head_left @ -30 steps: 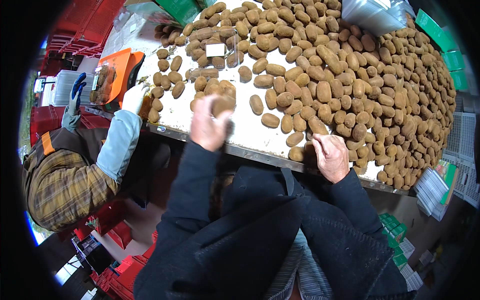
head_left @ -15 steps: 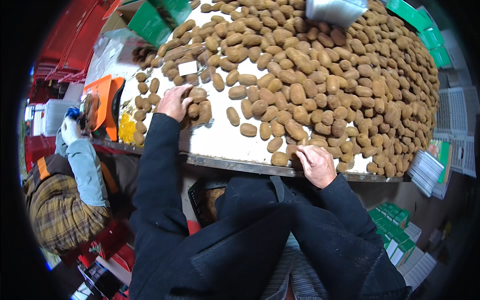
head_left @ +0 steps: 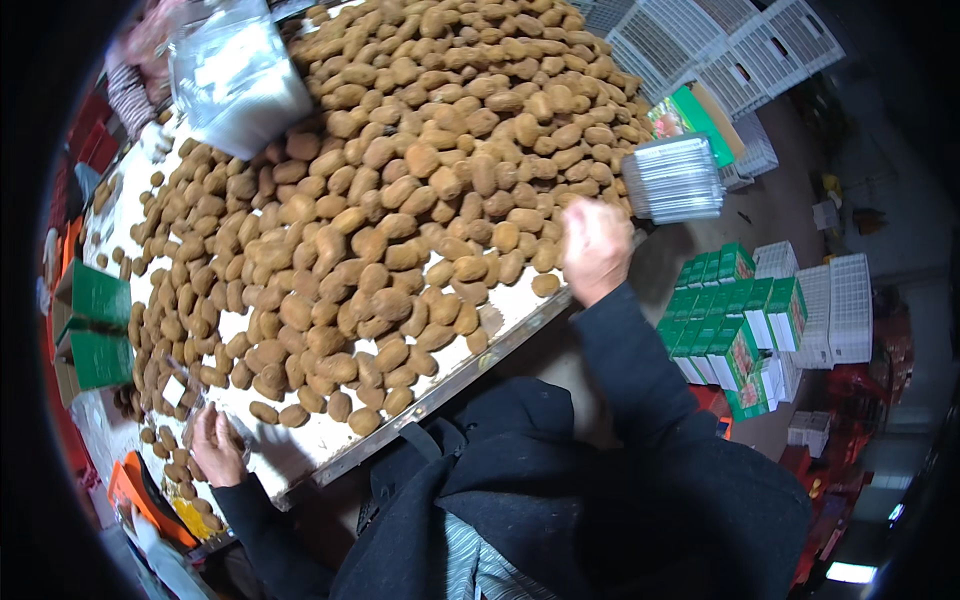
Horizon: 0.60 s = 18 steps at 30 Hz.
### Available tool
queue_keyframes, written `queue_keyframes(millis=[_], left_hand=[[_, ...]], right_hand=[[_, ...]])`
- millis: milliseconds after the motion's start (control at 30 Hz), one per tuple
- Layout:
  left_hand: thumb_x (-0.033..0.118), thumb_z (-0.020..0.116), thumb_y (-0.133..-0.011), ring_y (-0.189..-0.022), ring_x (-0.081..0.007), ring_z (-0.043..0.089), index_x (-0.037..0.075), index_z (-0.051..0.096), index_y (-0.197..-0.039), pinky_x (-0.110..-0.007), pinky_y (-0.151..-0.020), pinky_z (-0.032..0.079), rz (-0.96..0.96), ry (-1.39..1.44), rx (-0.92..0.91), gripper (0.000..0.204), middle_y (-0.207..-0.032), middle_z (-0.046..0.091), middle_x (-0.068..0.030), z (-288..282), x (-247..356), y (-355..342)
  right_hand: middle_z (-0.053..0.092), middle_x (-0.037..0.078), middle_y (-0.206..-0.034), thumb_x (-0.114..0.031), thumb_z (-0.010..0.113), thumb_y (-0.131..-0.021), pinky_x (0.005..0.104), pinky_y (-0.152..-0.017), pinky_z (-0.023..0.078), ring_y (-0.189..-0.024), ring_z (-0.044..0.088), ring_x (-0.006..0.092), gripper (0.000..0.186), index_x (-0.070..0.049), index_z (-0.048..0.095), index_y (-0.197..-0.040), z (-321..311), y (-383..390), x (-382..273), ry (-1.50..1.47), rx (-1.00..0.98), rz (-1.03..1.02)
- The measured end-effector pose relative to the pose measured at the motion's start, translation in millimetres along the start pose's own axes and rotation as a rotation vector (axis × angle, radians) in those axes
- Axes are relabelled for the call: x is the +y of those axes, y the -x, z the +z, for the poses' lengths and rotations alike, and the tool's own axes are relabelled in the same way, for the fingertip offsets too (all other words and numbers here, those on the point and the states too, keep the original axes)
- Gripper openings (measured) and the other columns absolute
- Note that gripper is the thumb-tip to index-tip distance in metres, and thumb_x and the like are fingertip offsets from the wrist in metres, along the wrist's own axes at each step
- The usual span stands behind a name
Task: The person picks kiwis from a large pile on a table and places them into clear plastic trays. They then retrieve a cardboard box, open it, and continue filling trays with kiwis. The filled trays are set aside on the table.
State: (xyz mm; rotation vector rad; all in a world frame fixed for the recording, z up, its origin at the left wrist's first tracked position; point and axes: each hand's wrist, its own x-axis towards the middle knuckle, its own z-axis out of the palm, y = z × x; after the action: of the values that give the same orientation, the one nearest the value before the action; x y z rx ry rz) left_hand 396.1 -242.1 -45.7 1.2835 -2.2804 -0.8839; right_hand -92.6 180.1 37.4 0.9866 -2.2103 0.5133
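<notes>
Green cartons (head_left: pixel 730 330) stacked up off the right edge of the table (head_left: pixel 320 440), white crates (head_left: pixel 770 50) ranked farther back past it, and over by the left edge, an orange tray (head_left: pixel 127 484)!

The kiwis (head_left: pixel 390 305) have matt, rough-looking skins, while the bench (head_left: pixel 515 300) looks smooth, edged with a strip (head_left: pixel 420 404) of dull, marked metal. The stacked tubs (head_left: pixel 245 90) are clear, glossy plastic (bright glare sits on them). The orange tray (head_left: pixel 130 488) looks like smooth plastic, the green boxes (head_left: pixel 728 335) printed cardboard, the pale crates (head_left: pixel 850 310) plastic, and the jacket (head_left: pixel 640 510) matt, dark cloth.
</notes>
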Motion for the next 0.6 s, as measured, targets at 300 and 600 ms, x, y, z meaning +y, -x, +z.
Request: queue_keyframes(millis=[300,600], left_hand=[[0.004,0.066,-0.099,-0.109,-0.0187,0.069,-0.005,0.067,-0.123,-0.033,-0.096,0.053,-0.058,0.321,-0.23,0.026,-0.116,0.073,-0.0135,140.4,147.2,27.7],[0.014,0.073,-0.095,-0.1,-0.0247,0.073,-0.003,0.07,-0.118,-0.035,-0.091,0.056,0.084,0.117,-0.232,0.028,-0.105,0.075,-0.0155,185.1,220.1,37.9]], right_hand=[[0.07,0.019,-0.123,-0.036,0.066,-0.098,0.048,-0.101,0.046,-0.119,0.063,0.0371,0.042,-0.006,0.066,-0.127,-53.5,-42.1,234.9,0.392,-0.276,0.69],[0.076,0.017,-0.09,-0.025,0.07,-0.095,0.0358,-0.079,0.053,-0.084,0.072,0.0252,0.028,0.001,0.075,-0.105,-60.1,-34.4,290.2,-0.153,-0.219,0.686]])
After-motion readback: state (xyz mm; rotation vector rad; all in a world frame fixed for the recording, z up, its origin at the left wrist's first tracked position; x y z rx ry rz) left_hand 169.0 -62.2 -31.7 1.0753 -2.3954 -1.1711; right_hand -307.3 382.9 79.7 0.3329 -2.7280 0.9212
